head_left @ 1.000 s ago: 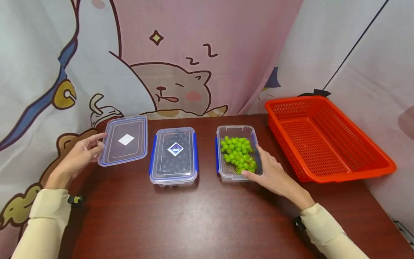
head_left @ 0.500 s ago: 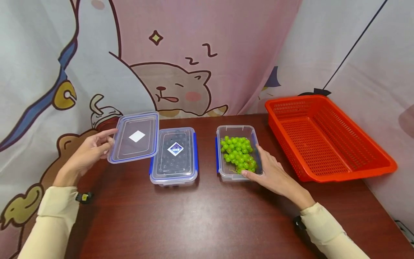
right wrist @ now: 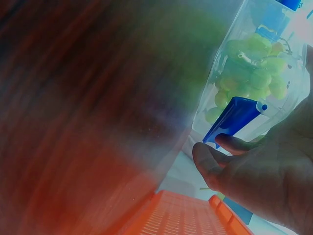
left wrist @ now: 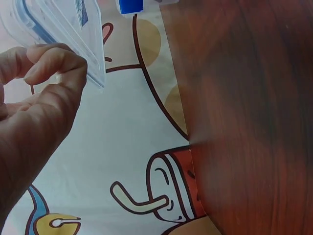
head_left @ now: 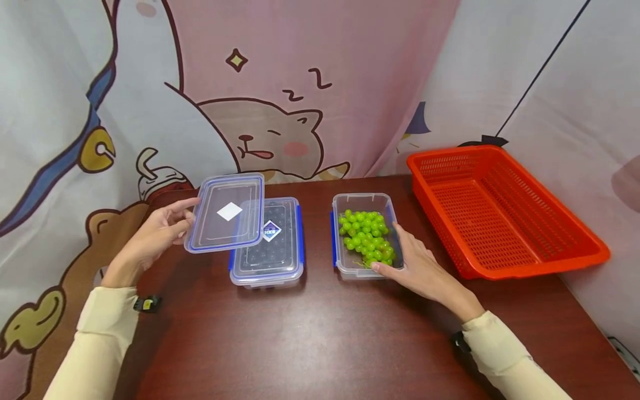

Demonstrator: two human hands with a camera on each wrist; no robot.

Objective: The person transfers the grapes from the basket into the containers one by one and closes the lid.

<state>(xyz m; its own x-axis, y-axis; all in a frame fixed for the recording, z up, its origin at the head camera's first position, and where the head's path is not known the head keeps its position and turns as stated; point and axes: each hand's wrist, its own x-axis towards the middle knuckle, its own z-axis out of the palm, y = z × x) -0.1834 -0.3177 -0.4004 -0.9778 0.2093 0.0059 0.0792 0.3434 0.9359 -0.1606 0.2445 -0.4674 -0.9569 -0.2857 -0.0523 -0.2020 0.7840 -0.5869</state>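
Observation:
My left hand (head_left: 160,233) pinches the left edge of a clear plastic lid (head_left: 215,225) with a blue seal and a white diamond label. The lid is held up and slightly tilted, overlapping the left part of a closed container (head_left: 267,261) with blue side clips and dark round contents. To the right, an uncovered clear container (head_left: 357,272) holds green grapes (head_left: 367,230). My right hand (head_left: 417,264) grips this container's right side, thumb at the near corner. In the right wrist view its blue clip (right wrist: 234,117) hangs beside the fingers.
A red plastic basket (head_left: 480,228) with slatted sides stands at the right on the brown table (head_left: 310,344). Behind the table hangs a curtain (head_left: 370,83) with cartoon animals.
My left hand has carried the lid to the right, from beside the closed container to partly over it. My right hand stays on the grape container.

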